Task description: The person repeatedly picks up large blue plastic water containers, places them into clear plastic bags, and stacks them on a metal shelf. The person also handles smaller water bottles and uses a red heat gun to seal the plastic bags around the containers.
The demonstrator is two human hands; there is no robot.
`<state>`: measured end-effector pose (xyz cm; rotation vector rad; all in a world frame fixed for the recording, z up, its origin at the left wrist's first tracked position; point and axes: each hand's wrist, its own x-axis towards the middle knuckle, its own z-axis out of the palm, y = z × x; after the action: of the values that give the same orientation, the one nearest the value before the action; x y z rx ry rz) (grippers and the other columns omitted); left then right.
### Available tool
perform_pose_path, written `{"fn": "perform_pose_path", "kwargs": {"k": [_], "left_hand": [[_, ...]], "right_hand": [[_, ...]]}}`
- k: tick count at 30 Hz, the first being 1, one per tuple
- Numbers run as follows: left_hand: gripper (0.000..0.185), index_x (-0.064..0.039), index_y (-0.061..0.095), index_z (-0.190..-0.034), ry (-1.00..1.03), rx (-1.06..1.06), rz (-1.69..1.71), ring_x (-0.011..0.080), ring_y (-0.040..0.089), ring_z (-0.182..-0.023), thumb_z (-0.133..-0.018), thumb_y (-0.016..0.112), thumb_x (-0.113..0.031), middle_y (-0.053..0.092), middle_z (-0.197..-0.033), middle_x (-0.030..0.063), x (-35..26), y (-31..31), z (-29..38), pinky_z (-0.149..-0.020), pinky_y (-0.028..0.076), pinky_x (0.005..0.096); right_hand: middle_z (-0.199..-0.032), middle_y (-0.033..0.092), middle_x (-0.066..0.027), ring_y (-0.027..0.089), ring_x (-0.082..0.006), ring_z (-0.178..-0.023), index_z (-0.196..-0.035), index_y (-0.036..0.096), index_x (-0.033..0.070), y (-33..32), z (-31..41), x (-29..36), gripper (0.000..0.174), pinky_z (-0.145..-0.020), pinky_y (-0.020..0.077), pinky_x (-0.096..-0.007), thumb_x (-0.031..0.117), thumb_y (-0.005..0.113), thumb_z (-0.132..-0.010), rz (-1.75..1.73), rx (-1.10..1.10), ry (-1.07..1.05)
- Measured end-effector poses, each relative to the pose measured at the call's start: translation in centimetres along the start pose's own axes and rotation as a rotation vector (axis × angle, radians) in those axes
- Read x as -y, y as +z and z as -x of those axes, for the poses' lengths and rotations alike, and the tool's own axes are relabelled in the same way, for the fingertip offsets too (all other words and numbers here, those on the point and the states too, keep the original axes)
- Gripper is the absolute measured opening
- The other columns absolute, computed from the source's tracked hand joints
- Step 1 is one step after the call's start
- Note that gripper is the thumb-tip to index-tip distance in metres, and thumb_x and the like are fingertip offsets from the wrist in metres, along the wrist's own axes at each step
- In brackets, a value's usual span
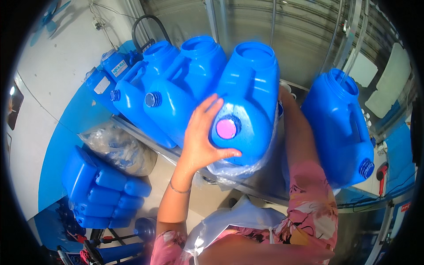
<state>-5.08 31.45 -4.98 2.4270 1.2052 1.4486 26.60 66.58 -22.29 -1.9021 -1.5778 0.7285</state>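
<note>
A blue plastic water jug [253, 96] stands before me, its wide mouth uncovered and a pink disc [226, 129] on its small spout cap. My left hand [203, 132] lies against the jug's near left side, thumb and fingers spread around the spout. Clear plastic film [232, 172] is crumpled around the jug's base. My right arm reaches along the jug's right side; only part of my right hand [283, 94] shows there, and its fingers are hidden. Two more uncovered blue jugs [198, 74] stand to the left. At the right, another blue jug [338, 132] has a clear tube [351, 63] in its mouth.
The jugs stand on a metal counter [261, 192]. Left of it are a clear bag [119, 149] of packed items and stacked blue containers [106, 195] on the floor. Smaller labelled jugs [114, 64] stand at the back left. A red heat gun or dryer [381, 179] is at the far right.
</note>
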Motion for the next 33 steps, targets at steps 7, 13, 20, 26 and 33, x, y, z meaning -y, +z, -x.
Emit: {"fn": "perform_pose_path", "kwargs": {"k": [7,13,20,26,33], "left_hand": [[0.115,-0.011,0.045,-0.140,0.012,-0.020,0.005,0.0413,0.047,-0.126,-0.043,0.090,-0.054,0.044,-0.142,0.0220,0.4,0.4,-0.1,-0.102,0.042,0.0486],[0.117,-0.011,0.044,-0.141,0.060,-0.032,-0.034,0.0412,0.050,-0.124,-0.044,0.089,-0.058,0.045,-0.141,0.0241,0.6,0.8,-0.3,-0.100,0.044,0.0490],[0.117,-0.011,0.043,-0.143,0.076,-0.036,-0.042,0.0414,0.049,-0.124,-0.046,0.088,-0.058,0.044,-0.141,0.0244,0.5,1.0,-0.3,-0.100,0.044,0.0491],[0.118,-0.008,0.042,-0.142,0.077,-0.046,-0.042,0.0406,0.048,-0.126,-0.046,0.088,-0.058,0.044,-0.141,0.0249,0.0,1.9,-0.8,-0.102,0.041,0.0491],[0.122,-0.005,0.036,-0.145,0.083,-0.110,-0.105,0.0384,0.040,-0.132,-0.049,0.088,-0.059,0.036,-0.145,0.0230,0.2,2.3,0.2,-0.106,0.038,0.0483]], "right_hand": [[-0.135,0.050,-0.0272,0.045,-0.0419,-0.129,-0.138,0.051,0.016,-3.1,1.6,3.1,0.054,-0.106,0.0383,-0.0451,0.042,0.052,-0.090,0.453,0.306,-0.114],[-0.134,0.051,-0.0265,0.046,-0.0412,-0.128,-0.134,0.055,0.016,-5.1,3.4,5.0,0.050,-0.106,0.0391,-0.0441,0.038,0.054,-0.089,0.502,0.371,-0.125],[-0.133,0.052,-0.0262,0.049,-0.0400,-0.125,-0.130,0.059,0.016,-3.9,1.9,4.2,0.046,-0.104,0.0410,-0.0429,0.035,0.056,-0.088,0.343,0.157,-0.032],[-0.132,0.053,-0.0259,0.052,-0.0389,-0.122,-0.127,0.062,0.016,-7.0,3.0,8.1,0.043,-0.102,0.0427,-0.0418,0.032,0.058,-0.087,-0.019,-0.340,-0.041],[-0.104,0.061,-0.0175,0.059,-0.0319,-0.103,-0.124,0.063,0.011,-12.6,24.0,14.8,0.035,-0.090,0.0463,-0.0369,0.019,0.059,-0.090,-0.448,-0.478,-0.743]]}}
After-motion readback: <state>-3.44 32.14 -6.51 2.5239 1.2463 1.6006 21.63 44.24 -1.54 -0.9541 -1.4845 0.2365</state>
